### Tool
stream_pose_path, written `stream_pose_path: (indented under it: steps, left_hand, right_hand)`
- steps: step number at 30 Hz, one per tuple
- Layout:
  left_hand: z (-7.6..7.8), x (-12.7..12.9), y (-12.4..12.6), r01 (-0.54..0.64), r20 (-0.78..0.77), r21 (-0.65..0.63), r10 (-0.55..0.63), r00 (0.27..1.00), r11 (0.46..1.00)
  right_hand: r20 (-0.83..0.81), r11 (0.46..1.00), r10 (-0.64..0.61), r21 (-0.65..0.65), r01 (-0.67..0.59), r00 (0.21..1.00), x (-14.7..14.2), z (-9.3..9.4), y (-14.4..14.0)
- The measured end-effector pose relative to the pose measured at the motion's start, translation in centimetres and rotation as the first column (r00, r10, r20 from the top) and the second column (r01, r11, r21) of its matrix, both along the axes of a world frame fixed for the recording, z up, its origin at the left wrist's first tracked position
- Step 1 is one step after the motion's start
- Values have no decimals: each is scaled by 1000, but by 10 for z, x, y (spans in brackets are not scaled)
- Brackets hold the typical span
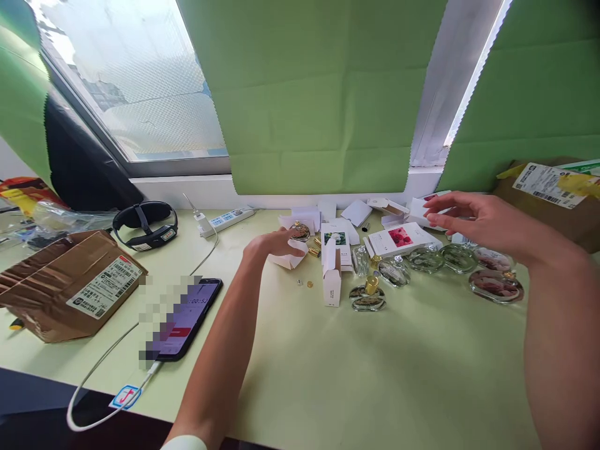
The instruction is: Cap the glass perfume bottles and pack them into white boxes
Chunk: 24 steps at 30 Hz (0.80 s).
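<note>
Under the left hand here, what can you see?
A piece of white packaging, partly covered by the left hand, with a bottle just beyond. Whatever lies directly beneath the palm is hidden; whether the hand grips anything isn't clear.

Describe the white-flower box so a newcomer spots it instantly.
Start at the wide central green blind, then drop to the pale green table below it. To the right of the left hand, the white-flower box sits partly covered by a narrow white box. Its print shows a white flower on dark green; the neighbouring red-flower box shows red instead.
</note>
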State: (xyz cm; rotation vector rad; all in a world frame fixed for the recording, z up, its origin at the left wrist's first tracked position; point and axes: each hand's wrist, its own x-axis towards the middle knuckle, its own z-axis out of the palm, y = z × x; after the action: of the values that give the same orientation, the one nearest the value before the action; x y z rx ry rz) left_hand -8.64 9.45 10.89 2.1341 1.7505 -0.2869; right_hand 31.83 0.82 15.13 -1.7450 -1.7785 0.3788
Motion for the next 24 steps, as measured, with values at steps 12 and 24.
stream_pose_path:
  steps: [12, 24]
  left_hand:
    - [-8, -3, 2, -67, -81, -17, 66, 995, 998]
    - [79, 31, -72, 88, 408, 543, -354, 841, 835]
  right_hand:
    - [-20, 995, 57, -81, -59, 998, -10, 4, -4]
    - [-382, 976, 213, 36, -216, 899, -61, 5, -5]
